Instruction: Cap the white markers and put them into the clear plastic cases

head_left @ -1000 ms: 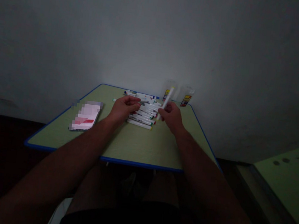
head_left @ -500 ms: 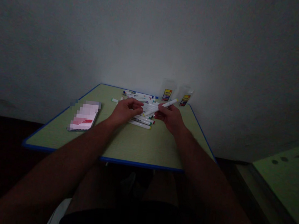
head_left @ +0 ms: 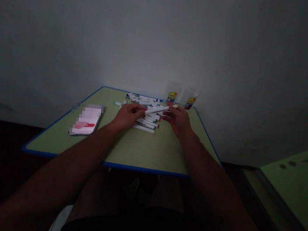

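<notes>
A white marker (head_left: 158, 110) with a yellow end is held above the table between my two hands. My left hand (head_left: 128, 115) pinches its left end between thumb and fingers. At the yellow end, my right hand (head_left: 179, 120) has its thumb and forefinger closed on the marker, while its lower fingers are slightly spread. Below and behind lie several white markers (head_left: 145, 128) with coloured ends, some partly hidden by the hands.
Two clear plastic cases (head_left: 172, 93) with yellow labels stand at the back right by the wall. A phone (head_left: 87, 121) with a lit, partly blurred screen lies on the left of the blue-edged table (head_left: 149, 155).
My left hand has taken hold of the marker's left end, which was apart from it before. The marker has tilted flatter, and my right hand's grip has shifted to the yellow end.
</notes>
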The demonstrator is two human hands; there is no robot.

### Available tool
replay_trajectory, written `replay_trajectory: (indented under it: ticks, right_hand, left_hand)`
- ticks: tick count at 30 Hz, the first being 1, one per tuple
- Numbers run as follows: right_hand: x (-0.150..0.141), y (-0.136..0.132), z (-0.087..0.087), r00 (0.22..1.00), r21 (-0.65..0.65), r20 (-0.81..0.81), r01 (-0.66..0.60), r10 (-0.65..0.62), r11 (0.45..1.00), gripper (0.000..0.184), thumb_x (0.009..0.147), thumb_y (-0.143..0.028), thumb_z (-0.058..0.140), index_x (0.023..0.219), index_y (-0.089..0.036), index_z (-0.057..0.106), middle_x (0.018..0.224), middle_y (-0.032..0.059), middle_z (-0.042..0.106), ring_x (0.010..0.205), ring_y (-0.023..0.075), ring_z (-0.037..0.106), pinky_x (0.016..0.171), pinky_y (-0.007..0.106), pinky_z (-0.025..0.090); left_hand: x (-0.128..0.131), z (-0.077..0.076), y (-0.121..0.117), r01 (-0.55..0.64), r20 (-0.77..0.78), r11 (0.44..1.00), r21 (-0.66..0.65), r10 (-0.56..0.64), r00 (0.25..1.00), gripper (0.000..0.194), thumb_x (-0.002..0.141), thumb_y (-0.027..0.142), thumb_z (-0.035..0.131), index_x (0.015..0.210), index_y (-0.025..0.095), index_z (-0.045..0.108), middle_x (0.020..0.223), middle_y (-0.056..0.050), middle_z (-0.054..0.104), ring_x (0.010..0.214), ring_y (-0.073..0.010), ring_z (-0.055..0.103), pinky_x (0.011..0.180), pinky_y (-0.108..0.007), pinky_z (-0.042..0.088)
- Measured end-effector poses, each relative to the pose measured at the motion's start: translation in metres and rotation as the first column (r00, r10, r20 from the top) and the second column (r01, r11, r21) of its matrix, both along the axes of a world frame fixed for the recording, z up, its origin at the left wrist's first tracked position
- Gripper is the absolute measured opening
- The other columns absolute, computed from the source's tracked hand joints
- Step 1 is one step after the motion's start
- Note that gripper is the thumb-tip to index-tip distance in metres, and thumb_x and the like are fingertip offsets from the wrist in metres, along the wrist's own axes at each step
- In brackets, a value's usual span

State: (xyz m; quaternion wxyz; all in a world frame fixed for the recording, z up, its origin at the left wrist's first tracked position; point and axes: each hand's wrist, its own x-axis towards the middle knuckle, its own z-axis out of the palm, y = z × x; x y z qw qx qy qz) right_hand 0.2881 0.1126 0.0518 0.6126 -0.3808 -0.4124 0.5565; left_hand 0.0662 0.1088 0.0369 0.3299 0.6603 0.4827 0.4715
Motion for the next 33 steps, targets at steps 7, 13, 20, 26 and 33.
replay_trajectory:
  ticks: [7, 13, 20, 26, 33]
  right_hand:
    - [0.005, 0.002, 0.001, 0.997, 0.023, -0.007, 0.071, -0.071, 0.997, 0.016, 0.083, -0.025, 0.077, 0.087, -0.018, 0.063, 0.076, -0.0004, 0.069, 0.067, 0.0122, 0.069, 0.059, 0.024, 0.062]
    - [0.006, 0.004, 0.002, 0.992, 0.040, 0.045, 0.117, -0.119, 0.992, 0.017, 0.080, -0.029, 0.079, 0.088, -0.018, 0.069, 0.070, -0.0033, 0.064, 0.056, 0.0084, 0.059, 0.055, 0.023, 0.058]
    - [0.005, 0.003, 0.007, 0.985, 0.009, 0.037, 0.169, -0.169, 0.986, 0.009, 0.083, -0.019, 0.074, 0.086, -0.017, 0.065, 0.070, -0.0006, 0.068, 0.060, 0.0128, 0.067, 0.053, 0.024, 0.058]
    - [0.004, 0.002, 0.013, 0.984, 0.006, 0.058, 0.168, -0.168, 0.986, 0.007, 0.083, -0.015, 0.072, 0.080, -0.015, 0.066, 0.066, 0.0007, 0.069, 0.056, 0.0125, 0.067, 0.052, 0.023, 0.058]
    - [0.018, 0.009, 0.039, 0.970, 0.033, 0.065, 0.231, -0.232, 0.972, 0.009, 0.082, -0.010, 0.067, 0.077, -0.016, 0.063, 0.064, -0.0001, 0.070, 0.056, 0.0114, 0.068, 0.053, 0.020, 0.058]
  left_hand:
    - [0.001, -0.001, 0.004, -0.042, 0.050, 0.999, 0.001, 0.042, 0.998, 0.023, 0.082, 0.031, 0.063, 0.097, 0.016, 0.072, 0.080, -0.006, 0.075, 0.067, -0.0165, 0.062, 0.064, -0.030, 0.046]
    - [-0.002, -0.002, 0.007, -0.106, -0.091, 0.987, 0.117, 0.117, 0.989, 0.021, 0.083, 0.031, 0.062, 0.093, 0.017, 0.074, 0.082, -0.004, 0.073, 0.075, -0.0197, 0.064, 0.072, -0.034, 0.048]
    - [-0.006, -0.007, 0.008, -0.109, -0.170, 0.972, 0.209, 0.146, 0.975, 0.024, 0.086, 0.035, 0.059, 0.096, 0.020, 0.075, 0.091, -0.005, 0.075, 0.084, -0.0222, 0.065, 0.081, -0.036, 0.050]
    - [-0.007, -0.008, 0.008, -0.104, -0.192, 0.965, 0.242, 0.153, 0.969, 0.028, 0.086, 0.038, 0.057, 0.098, 0.020, 0.076, 0.095, -0.006, 0.076, 0.086, -0.0224, 0.066, 0.081, -0.035, 0.051]
    - [-0.004, -0.006, 0.003, -0.118, -0.193, 0.969, 0.218, 0.161, 0.968, 0.038, 0.088, 0.041, 0.057, 0.114, 0.020, 0.075, 0.106, -0.008, 0.077, 0.090, -0.0232, 0.067, 0.082, -0.036, 0.052]
